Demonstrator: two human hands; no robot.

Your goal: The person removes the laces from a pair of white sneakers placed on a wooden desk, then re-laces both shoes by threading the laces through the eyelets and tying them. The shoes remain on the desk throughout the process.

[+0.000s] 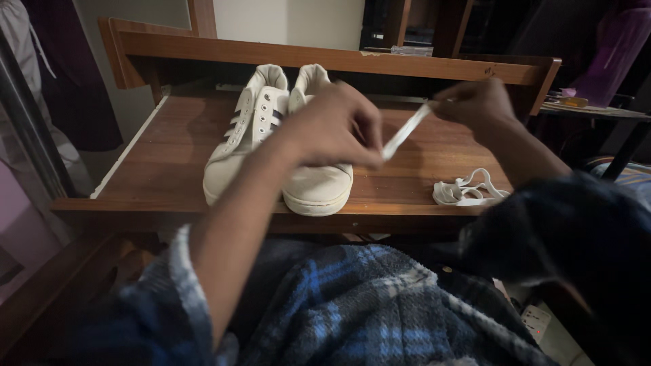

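Observation:
Two white sneakers stand side by side on a wooden table (169, 163). The left sneaker (241, 139) has dark side stripes and empty eyelets. My left hand (336, 125) hovers over the right sneaker (319, 186) and pinches one end of a flat white shoelace (405, 132). My right hand (475, 102) grips the other end, higher and to the right, so the lace is stretched taut between both hands. Much of the right sneaker's top is hidden behind my left hand.
A second white shoelace (468, 193) lies coiled near the table's front right edge. A raised wooden back rail (325, 57) borders the table behind the shoes. My lap, in blue checked fabric (359, 305), sits below the front edge. Dark furniture stands beyond.

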